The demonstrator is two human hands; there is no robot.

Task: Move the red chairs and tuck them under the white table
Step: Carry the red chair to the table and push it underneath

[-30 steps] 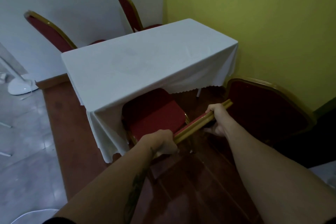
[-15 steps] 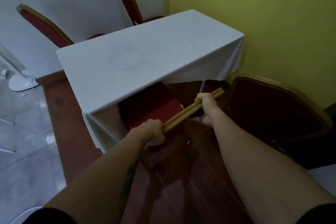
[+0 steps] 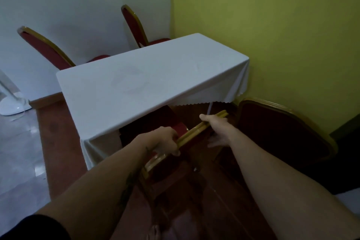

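A white-clothed table (image 3: pixel 148 84) stands against the yellow wall. I hold a red chair with a gold frame (image 3: pixel 196 133) by the top of its backrest. My left hand (image 3: pixel 165 139) grips the left end, my right hand (image 3: pixel 213 124) the right end. Its seat (image 3: pixel 155 121) sits mostly beneath the tablecloth's near edge. A second red chair (image 3: pixel 280 132) stands to the right by the wall. Two more red chairs, one at the far left (image 3: pixel 46 48) and one at the far middle (image 3: pixel 134 25), are behind the table.
A white fan base (image 3: pixel 11 103) rests on the grey floor at left. The table and chairs stand on a raised red-brown wooden platform (image 3: pixel 58 142). A white wall lies behind, the yellow wall (image 3: pixel 272 25) close on the right.
The held chair has slid forward, its seat going further under the tablecloth. Both hands kept their grip on the backrest. The view has tilted upward.
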